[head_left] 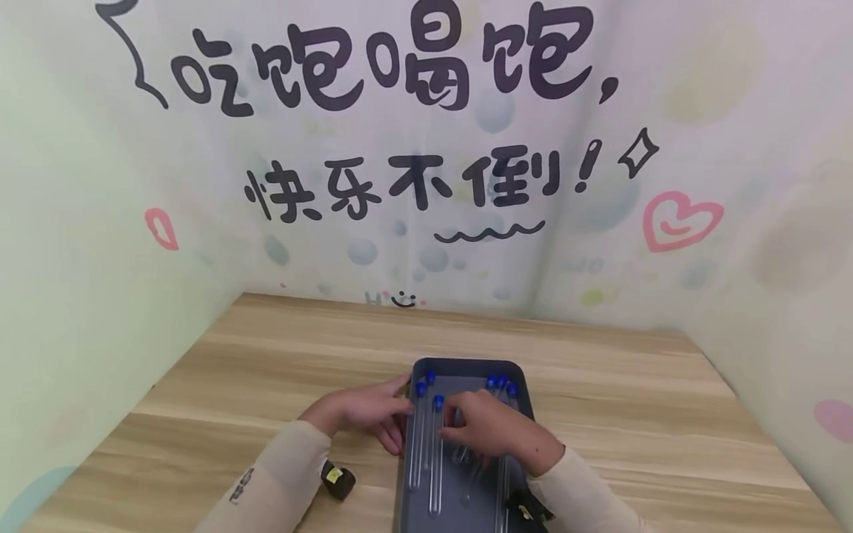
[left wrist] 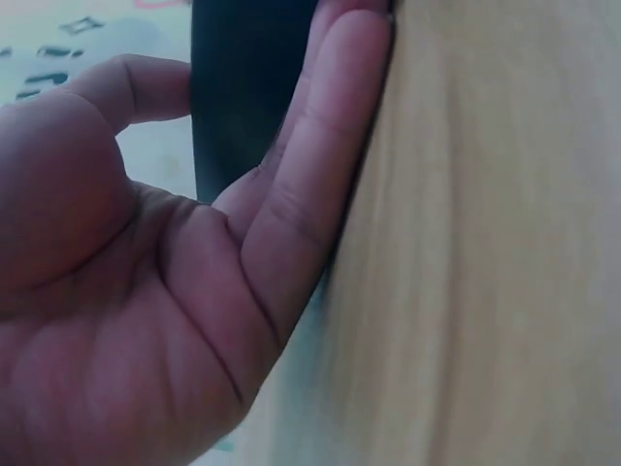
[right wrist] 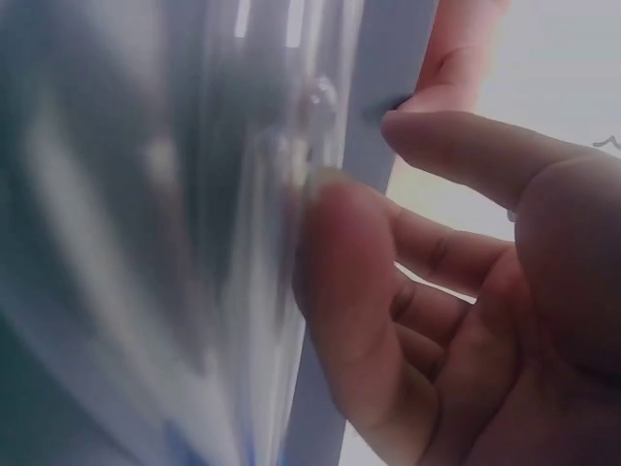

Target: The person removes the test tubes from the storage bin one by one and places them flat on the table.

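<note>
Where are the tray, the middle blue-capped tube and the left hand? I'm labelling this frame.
tray (head_left: 466, 366), head view, far rim.
blue-capped tube (head_left: 436, 459), head view, glass body.
left hand (head_left: 356, 411), head view, back of hand.

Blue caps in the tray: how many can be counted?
6. Three blue caps sit on the tray's left. Three cluster at its far right. The right hand covers part of the tray, so more may be hidden.

The head camera looks forward and down from above the table (head_left: 266, 370), taking in the whole tray (head_left: 466, 370) and the wall behind. Each wrist camera sits very close against its own palm; both share the tray with the head view.
</note>
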Tool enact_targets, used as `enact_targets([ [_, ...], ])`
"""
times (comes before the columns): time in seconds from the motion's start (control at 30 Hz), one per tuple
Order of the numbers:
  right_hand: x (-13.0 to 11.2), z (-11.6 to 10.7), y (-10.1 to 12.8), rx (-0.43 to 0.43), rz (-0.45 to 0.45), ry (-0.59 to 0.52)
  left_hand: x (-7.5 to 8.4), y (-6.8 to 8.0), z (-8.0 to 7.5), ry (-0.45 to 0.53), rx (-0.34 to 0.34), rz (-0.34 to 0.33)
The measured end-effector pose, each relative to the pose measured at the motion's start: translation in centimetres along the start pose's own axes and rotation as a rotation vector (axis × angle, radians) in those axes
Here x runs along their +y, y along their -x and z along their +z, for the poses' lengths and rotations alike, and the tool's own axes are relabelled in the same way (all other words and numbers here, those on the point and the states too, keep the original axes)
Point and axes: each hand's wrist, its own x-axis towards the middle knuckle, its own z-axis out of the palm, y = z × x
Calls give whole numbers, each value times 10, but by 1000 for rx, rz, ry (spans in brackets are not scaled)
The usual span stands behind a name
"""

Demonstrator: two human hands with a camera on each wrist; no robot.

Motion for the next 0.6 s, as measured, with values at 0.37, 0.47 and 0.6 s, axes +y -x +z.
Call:
enact_targets([
  [0.37, 8, 5, -6, 9, -2, 12, -10, -6, -4, 113, -5, -27],
  [0.47, 10, 6, -8, 16, -1, 15, -9, -8, -4, 124, -11, -36],
  [0.6, 10, 7, -9, 32, -10, 30, -7, -8, -5, 124, -18, -41],
])
